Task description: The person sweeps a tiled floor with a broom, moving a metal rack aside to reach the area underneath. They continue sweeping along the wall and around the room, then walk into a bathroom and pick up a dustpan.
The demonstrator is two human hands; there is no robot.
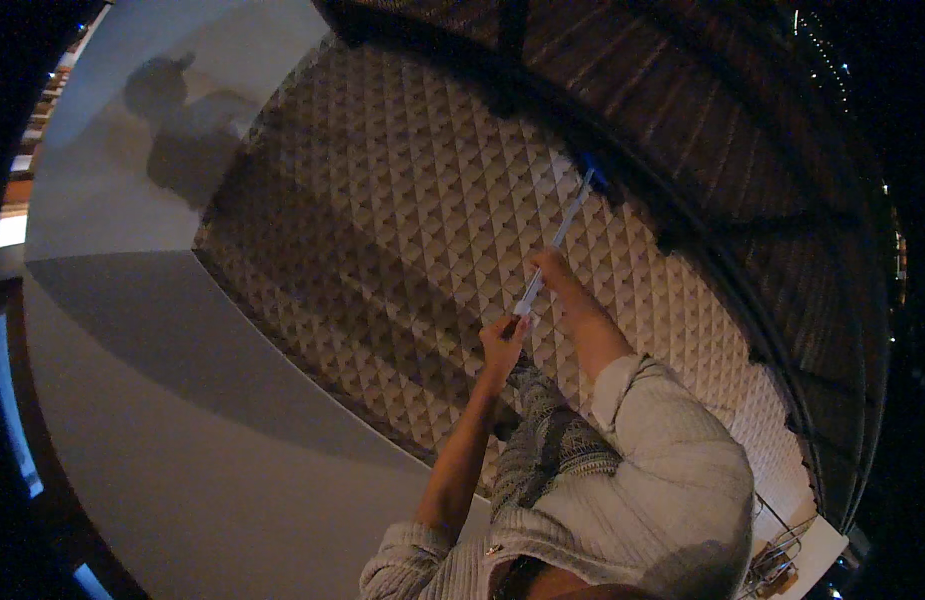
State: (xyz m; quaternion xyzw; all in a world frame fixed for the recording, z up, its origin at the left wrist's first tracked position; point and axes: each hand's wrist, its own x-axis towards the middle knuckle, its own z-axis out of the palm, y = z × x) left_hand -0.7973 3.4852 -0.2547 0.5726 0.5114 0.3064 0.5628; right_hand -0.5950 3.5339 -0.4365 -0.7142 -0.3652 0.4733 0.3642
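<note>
A long pale pole [571, 215] slants across the patterned tile floor [432, 225]. At its far end a blue head [597, 171] lies at the foot of the dark railing; whether it is a broom or a mop, I cannot tell. My left hand [503, 339] is closed around the near end of the pole. Farther along, my right hand [552, 268] grips the shaft. My patterned trouser legs [545, 427] show below the hands, with a dark shoe [505, 424] partly visible beside them.
A dark curved railing [657, 157] with slats borders the floor on the upper right. A plain pale wall [229, 427] stands at the left, with shadows on it. A metal rack [777, 555] is by a white surface [819, 551] at the lower right.
</note>
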